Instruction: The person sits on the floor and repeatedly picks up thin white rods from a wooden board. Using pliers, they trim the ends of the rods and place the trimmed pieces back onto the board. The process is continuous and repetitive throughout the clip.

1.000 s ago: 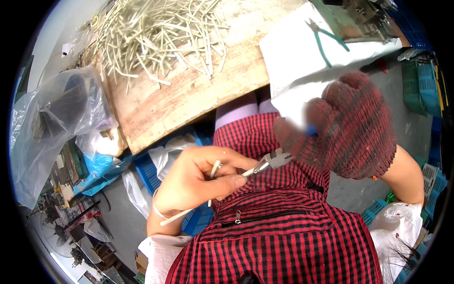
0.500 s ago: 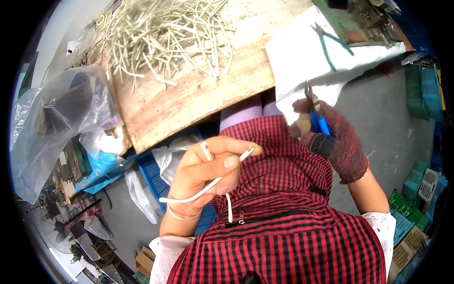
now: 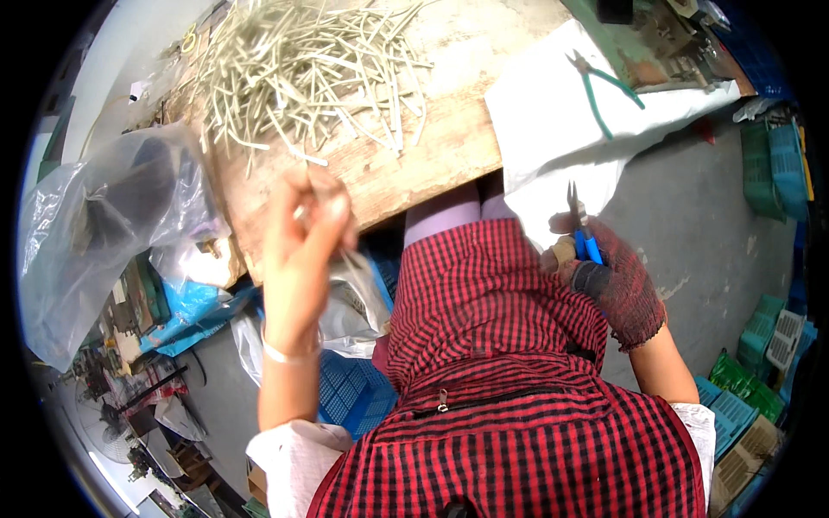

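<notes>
My bare left hand (image 3: 306,229) is over the near left edge of the wooden table (image 3: 458,129), smeared by motion, with its fingers curled. A pale tip, like the end of a white wire, shows between the fingers; the rest is too blurred to make out. Beyond it lies a heap of short white wires (image 3: 311,78). My right hand (image 3: 617,281), in a dark red knitted glove with the fingertips covered, is closed round pliers with blue handles (image 3: 588,247). Their jaws point away from me, low beside the white cloth, above my lap.
Green-handled pliers (image 3: 600,91) lie on a white cloth (image 3: 544,104) at the table's right. A clear plastic bag (image 3: 129,198) hangs at the left. Below my left arm stands a blue plastic basket (image 3: 345,384). Several crates (image 3: 760,332) stand on the floor at the right.
My left hand has moved forward and left, from above my lap to the table edge, carrying the white wires it held. My right hand has dropped slightly nearer with the pliers.
</notes>
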`<state>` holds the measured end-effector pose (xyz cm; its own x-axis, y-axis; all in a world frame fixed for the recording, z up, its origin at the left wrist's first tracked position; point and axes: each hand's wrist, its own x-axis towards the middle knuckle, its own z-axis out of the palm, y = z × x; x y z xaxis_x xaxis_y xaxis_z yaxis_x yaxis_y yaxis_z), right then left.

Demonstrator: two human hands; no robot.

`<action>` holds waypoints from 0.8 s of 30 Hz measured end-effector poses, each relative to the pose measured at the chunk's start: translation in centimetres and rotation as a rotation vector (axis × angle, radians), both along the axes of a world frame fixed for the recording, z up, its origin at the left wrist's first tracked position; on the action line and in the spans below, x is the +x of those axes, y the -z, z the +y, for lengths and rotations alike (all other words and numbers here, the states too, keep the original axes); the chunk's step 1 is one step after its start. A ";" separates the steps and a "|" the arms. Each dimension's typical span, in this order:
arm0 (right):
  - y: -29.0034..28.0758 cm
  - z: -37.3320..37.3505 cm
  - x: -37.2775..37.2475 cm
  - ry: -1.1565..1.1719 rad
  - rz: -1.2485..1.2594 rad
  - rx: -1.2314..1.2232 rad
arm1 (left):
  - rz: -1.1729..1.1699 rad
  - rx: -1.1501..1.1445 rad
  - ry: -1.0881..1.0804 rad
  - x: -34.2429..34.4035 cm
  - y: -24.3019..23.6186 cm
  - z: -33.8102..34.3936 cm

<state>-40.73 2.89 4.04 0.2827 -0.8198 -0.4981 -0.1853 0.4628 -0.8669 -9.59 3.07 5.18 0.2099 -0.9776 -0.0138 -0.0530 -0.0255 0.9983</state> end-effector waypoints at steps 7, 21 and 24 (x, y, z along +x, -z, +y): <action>-0.2 0.4 2.0 -0.102 0.015 -0.081 | -1.407 -0.205 -0.109 -3.2 1.4 -10.4; 5.5 1.7 1.9 -0.015 -0.619 0.621 | -1.194 -0.039 -0.327 3.6 2.4 -2.3; 6.4 2.6 2.0 -0.434 -0.161 -0.136 | -0.788 -0.150 -0.370 3.7 2.2 -1.7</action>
